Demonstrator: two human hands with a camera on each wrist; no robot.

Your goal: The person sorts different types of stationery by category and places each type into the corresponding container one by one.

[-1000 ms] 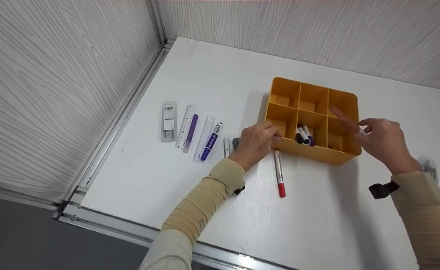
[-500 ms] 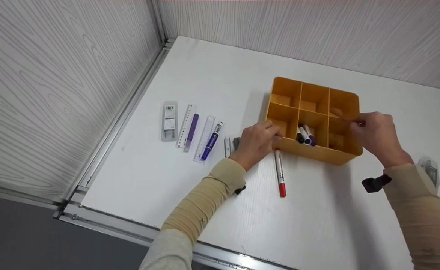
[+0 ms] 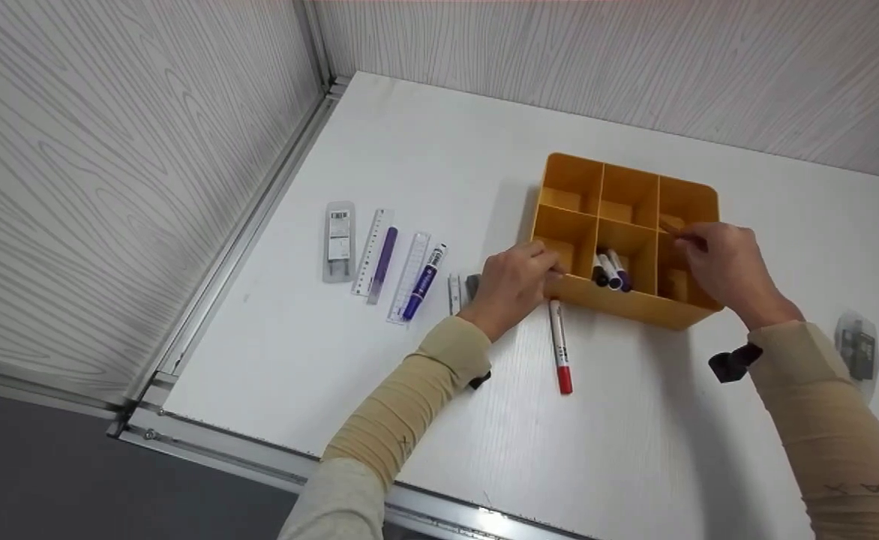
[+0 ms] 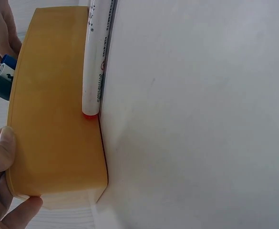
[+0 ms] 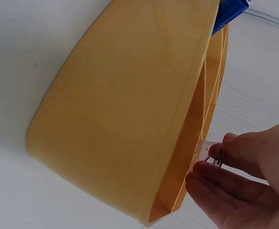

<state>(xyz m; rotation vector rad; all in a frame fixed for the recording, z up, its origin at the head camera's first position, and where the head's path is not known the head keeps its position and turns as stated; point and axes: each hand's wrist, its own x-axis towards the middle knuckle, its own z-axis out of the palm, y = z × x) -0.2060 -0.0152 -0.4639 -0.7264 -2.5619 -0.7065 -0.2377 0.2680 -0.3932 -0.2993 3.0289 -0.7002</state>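
A yellow box (image 3: 612,304) with several compartments stands on the table. My left hand (image 3: 512,285) grips its rim at the near left corner, with thumb and fingers on the wall in the left wrist view. My right hand (image 3: 732,266) is over the box's right side. Between thumb and fingers it pinches a clear plastic piece with printed scale marks (image 5: 203,157), partly hidden, its far end reaching down into the box. Several capped markers (image 3: 610,271) stand in the near middle compartment. A white marker with a red cap (image 3: 559,345) lies against the box's front.
Left of the box lie a clear case (image 3: 339,241), a ruler (image 3: 371,251), a purple stick-like item (image 3: 384,259), another clear ruler (image 3: 408,277) and a purple marker (image 3: 424,283). Small items sit partly behind my left hand. Another clear case (image 3: 857,352) lies far right.
My right hand has moved left and inward over the box, tilting and lowering the clear plastic piece into it. My left hand has stayed on the rim.
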